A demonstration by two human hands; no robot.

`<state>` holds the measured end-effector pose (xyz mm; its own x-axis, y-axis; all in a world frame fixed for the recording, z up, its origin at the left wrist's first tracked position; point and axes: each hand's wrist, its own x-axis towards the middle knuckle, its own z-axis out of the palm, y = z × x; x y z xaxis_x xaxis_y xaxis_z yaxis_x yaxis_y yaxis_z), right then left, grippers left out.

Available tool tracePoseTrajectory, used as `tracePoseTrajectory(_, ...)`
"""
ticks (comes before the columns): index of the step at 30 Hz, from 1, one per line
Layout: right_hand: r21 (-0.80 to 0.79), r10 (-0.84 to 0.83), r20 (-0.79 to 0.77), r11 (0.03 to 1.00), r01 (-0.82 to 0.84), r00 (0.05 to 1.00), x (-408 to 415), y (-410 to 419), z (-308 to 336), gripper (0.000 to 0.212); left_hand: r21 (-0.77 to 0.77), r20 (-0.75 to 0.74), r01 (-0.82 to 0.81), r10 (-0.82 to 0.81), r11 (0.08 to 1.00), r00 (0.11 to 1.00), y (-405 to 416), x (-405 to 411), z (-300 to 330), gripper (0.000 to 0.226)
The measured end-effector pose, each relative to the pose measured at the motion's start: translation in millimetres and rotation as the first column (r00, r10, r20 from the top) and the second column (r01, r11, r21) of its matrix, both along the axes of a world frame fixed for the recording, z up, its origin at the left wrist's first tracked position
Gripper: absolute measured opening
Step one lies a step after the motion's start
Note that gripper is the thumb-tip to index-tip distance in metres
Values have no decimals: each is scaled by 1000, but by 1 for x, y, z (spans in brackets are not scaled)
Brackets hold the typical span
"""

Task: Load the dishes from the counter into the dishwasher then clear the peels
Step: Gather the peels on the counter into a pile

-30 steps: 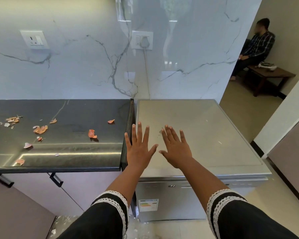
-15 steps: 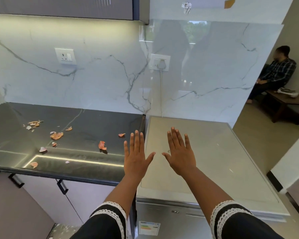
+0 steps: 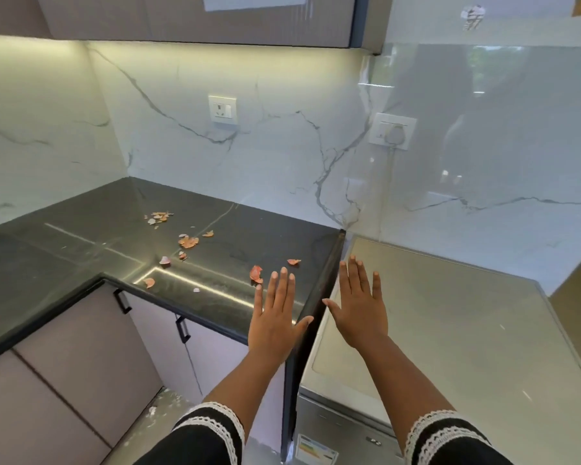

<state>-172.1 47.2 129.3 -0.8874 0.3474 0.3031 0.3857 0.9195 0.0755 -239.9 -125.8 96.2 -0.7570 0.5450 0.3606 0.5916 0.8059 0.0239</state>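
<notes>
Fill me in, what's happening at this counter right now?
A person holds both hands out flat, fingers spread, gripping nothing. The left hand is over the dark counter; the right hand is over the dishwasher top. No dishes show on the counter and the dishwasher door looks closed. Orange peels lie scattered on the counter, not yet cleared.

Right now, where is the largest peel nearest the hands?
In the head view, the peel lies on the dark counter, just left of the left hand's fingertips.
</notes>
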Motion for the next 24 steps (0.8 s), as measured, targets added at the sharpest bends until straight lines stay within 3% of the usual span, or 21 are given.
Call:
tracePoseTrajectory(13,-160,222,101,966,-204,970,-69,-105,-47,82,-56,249,-211,219,976,943,-82,-18,-24,88)
tracePoseTrajectory(17,-144,284,110,953,-268,952,-108,-131,-49,75,-30,249,-256,255,966,934,-106,-56,-31,90)
tracePoseTrajectory(24,-228,247,210,953,-198,946,-191,-174,-55,82,20,249,-284,271,959,930,-167,-158,-49,89)
